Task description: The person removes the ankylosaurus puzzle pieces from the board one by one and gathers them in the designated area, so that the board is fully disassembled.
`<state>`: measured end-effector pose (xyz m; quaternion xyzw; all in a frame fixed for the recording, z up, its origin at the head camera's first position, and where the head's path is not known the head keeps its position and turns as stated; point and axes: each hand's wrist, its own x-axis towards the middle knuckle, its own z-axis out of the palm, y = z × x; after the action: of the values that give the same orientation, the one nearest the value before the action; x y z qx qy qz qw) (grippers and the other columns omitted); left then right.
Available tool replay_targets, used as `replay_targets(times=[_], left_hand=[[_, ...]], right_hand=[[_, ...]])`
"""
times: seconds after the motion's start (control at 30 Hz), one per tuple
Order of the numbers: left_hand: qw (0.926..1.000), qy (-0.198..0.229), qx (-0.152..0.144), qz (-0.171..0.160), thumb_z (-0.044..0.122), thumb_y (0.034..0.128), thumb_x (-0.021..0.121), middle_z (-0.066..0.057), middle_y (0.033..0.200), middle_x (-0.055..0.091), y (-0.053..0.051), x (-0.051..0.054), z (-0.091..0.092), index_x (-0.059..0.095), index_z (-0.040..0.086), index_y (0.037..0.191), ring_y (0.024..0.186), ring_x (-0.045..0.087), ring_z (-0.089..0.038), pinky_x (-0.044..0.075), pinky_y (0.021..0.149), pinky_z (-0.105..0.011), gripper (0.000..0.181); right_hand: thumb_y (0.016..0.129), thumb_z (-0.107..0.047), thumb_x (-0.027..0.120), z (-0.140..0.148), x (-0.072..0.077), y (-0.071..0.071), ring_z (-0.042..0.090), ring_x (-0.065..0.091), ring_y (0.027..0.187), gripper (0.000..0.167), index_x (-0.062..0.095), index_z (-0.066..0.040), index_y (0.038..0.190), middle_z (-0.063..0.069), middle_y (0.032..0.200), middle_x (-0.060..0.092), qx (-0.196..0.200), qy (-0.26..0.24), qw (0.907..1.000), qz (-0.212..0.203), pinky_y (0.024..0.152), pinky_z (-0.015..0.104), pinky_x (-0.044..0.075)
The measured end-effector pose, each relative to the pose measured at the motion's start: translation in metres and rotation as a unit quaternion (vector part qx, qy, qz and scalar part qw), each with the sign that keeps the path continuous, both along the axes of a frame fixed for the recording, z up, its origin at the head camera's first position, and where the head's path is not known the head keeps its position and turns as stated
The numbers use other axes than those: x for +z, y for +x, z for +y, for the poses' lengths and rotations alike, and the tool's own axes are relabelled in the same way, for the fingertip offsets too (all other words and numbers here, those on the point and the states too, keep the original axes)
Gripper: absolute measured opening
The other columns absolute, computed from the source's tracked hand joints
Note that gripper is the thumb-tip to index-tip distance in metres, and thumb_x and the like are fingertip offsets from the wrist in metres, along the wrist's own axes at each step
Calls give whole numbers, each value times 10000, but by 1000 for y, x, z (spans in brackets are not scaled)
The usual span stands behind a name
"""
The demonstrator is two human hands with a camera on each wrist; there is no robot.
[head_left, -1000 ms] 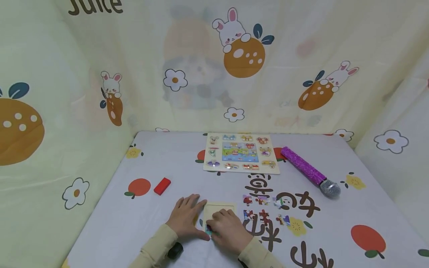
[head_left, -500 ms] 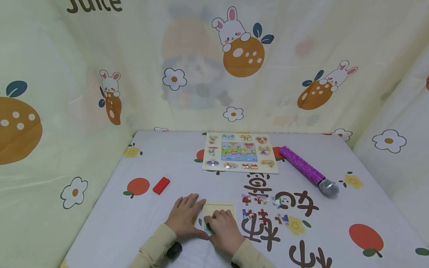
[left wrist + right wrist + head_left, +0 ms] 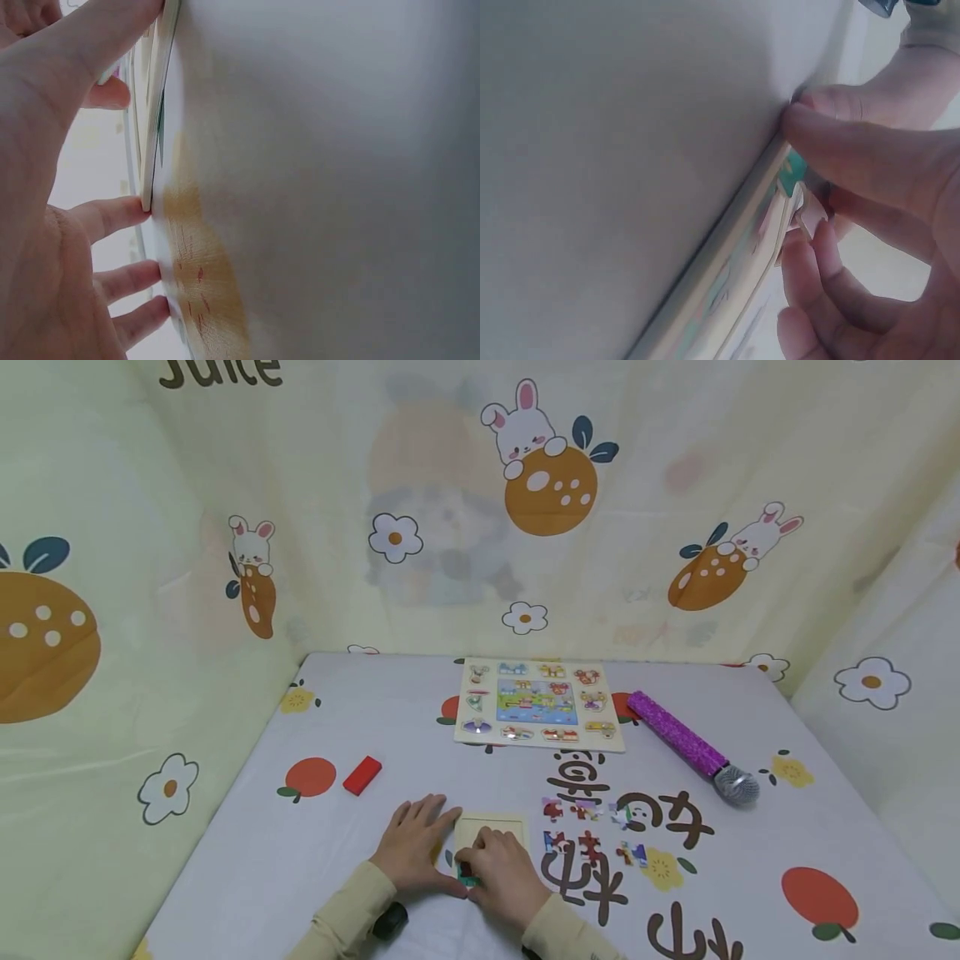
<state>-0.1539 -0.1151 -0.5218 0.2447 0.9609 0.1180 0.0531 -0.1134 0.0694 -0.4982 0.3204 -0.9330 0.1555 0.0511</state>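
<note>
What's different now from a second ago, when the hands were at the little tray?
The right hand slid a tiny bit left over the small tray. The left hand stayed at its edge; the loose puzzle pieces, red block and microphone stayed put.

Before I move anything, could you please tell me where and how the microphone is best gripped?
I'd grip the microphone by its purple handle, mid-length, probably from above on the near side: it lies diagonally, the handle slim and straight, the rounder head at the near right end.
</note>
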Motion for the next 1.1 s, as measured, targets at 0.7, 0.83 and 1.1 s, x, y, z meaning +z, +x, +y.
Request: replay_targets(times=[0.7,0.83,1.1], left_hand=[[10000,-44,9,-64,812,540,699,-95,1501,348,0,1,0,427,216,1449,1364,332,-309,243,1121,-557,1121],[10000,-60,-3,-20,809,535,705,-95,1495,352,0,0,0,431,217,1446,1356,341,-308,251,1118,-553,1121],[10000,26,-3,-23,788,540,723,-101,1495,352,0,-1,0,431,209,1445,1359,337,-314,248,1118,-557,1113]], right_hand=[[715,-317,815,-9,9,5,173,495,787,249,742,-247,943,-1,803,532,-267,1472,9865,668,726,330,413],[696,-289,819,-9,10,4,164,485,759,215,740,-238,889,-6,782,524,-225,1387,9882,613,695,316,408],[669,-213,807,-6,11,2,139,474,688,202,735,-191,857,-2,760,509,-171,1158,9926,307,601,274,419]])
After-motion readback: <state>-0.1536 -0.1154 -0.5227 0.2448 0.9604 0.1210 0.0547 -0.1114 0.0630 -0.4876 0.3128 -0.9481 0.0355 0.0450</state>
